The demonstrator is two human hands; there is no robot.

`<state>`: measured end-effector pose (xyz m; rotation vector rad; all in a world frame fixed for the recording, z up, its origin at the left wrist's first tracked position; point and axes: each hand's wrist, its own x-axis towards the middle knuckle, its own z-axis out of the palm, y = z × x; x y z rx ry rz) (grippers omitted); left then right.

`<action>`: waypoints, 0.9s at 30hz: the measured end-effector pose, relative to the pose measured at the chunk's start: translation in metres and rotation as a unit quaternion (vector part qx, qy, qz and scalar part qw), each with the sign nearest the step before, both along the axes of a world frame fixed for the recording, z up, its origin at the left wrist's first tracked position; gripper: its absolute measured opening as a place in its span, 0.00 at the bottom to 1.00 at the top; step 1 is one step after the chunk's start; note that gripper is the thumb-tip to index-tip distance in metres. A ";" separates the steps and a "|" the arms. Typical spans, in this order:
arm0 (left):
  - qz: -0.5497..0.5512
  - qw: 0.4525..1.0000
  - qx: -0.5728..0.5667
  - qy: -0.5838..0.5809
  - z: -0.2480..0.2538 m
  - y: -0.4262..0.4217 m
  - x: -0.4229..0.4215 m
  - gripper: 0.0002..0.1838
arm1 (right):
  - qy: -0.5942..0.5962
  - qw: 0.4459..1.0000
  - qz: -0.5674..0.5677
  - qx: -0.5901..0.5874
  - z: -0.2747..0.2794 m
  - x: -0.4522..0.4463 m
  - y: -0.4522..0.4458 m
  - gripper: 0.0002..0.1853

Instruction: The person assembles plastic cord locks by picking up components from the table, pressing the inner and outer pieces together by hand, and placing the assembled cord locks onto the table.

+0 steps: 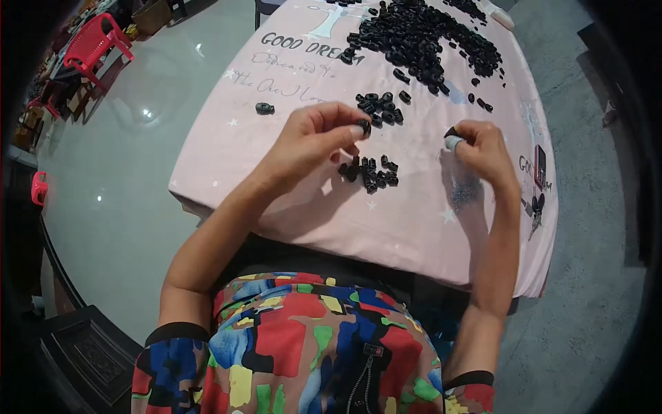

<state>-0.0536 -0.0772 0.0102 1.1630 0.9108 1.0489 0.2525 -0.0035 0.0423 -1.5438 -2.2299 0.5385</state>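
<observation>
My left hand [318,136] pinches a small black plastic piece [365,128] between thumb and fingertips, above the pink cloth. My right hand [487,153] is closed on another small black piece [451,132]; a whitish wrap [453,142] covers a fingertip there. Below my left hand lies a small cluster of black pieces [372,176], and just beyond it is a second cluster [379,109]. A single black piece like a cord lock [265,108] lies apart to the left. Under my right hand sits a patch of tiny silvery bits [464,192], too small to name.
A large heap of black pieces [414,45] spreads over the far part of the cloth-covered table [227,155]. Near the right edge lie a phone-like object [540,165] and a small dark tool [536,210]. A red chair [96,48] stands on the floor at left.
</observation>
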 end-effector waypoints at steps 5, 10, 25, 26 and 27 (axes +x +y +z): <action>-0.005 0.998 0.061 0.025 0.006 0.012 -0.007 0.14 | -0.087 0.993 0.025 -0.080 0.017 0.007 0.003 0.09; 0.016 1.000 0.001 -0.001 -0.014 -0.002 -0.011 0.13 | 0.124 0.987 0.008 -0.099 -0.004 0.006 -0.013 0.12; 0.015 1.000 0.009 0.012 -0.022 -0.012 -0.004 0.14 | 0.085 0.979 0.005 -0.186 -0.006 -0.015 -0.021 0.11; 0.017 1.000 0.011 0.014 -0.022 -0.013 -0.004 0.14 | 0.074 0.983 0.016 -0.165 -0.007 -0.012 -0.021 0.11; 0.019 1.000 0.016 0.016 -0.021 -0.013 -0.003 0.14 | 0.064 0.987 0.027 -0.142 -0.008 -0.010 -0.021 0.11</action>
